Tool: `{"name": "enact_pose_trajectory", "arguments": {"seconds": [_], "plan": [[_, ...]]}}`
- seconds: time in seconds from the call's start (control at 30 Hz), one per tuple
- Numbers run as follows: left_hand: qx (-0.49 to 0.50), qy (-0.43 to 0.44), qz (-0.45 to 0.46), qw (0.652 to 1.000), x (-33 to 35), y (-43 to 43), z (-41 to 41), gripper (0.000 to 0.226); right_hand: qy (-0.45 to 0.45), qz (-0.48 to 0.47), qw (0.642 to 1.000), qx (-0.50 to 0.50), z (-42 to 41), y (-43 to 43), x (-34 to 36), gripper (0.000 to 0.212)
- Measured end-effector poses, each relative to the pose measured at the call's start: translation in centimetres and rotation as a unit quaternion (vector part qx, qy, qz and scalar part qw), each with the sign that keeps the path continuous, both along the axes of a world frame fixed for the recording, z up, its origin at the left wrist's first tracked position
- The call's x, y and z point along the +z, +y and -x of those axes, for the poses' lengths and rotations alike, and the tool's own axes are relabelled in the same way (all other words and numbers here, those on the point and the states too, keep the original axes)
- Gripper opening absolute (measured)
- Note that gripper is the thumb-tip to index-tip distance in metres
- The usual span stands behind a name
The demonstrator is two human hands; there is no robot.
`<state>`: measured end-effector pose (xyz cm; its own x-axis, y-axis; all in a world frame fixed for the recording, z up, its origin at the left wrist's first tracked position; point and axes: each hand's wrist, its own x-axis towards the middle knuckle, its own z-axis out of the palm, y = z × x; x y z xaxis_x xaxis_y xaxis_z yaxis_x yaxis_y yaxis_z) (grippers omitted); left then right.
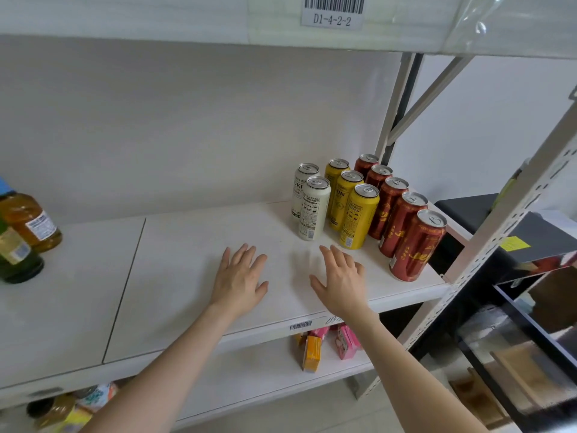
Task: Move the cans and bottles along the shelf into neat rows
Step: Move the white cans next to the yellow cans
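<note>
On the white shelf (187, 276), cans stand in three rows at the right end: two white cans (313, 209), three yellow cans (359, 215) and several red cans (416, 245) along the right edge. At the far left stand an amber bottle (29, 220) and a green bottle (15, 257). My left hand (240, 279) lies over the shelf with straight, spread fingers, holding nothing. My right hand (342, 281) is likewise flat and spread, just in front of the yellow cans and not touching them.
A metal upright (487, 245) and a diagonal brace frame the shelf's right end. The shelf below holds orange and pink cartons (327, 345) and packets at the left. A dark rack (530, 323) stands to the right. The upper shelf edge carries a barcode label (332, 10).
</note>
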<state>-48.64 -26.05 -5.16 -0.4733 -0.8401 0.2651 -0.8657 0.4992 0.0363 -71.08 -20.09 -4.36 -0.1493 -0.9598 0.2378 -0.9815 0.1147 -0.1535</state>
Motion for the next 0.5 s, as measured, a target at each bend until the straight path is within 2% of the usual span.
{"name": "enact_pose_trajectory", "arguments": {"seconds": [0.23,0.5], "plan": [[0.03,-0.009,0.008,0.999,0.6,3.5,-3.2,0.059,0.039,-0.014,0.999,0.02,-2.5,3.2,0.9,0.07],[0.07,-0.021,-0.029,0.997,0.7,10.5,-9.0,0.058,0.043,-0.043,0.997,0.055,-8.4,8.2,0.9,0.068]]}}
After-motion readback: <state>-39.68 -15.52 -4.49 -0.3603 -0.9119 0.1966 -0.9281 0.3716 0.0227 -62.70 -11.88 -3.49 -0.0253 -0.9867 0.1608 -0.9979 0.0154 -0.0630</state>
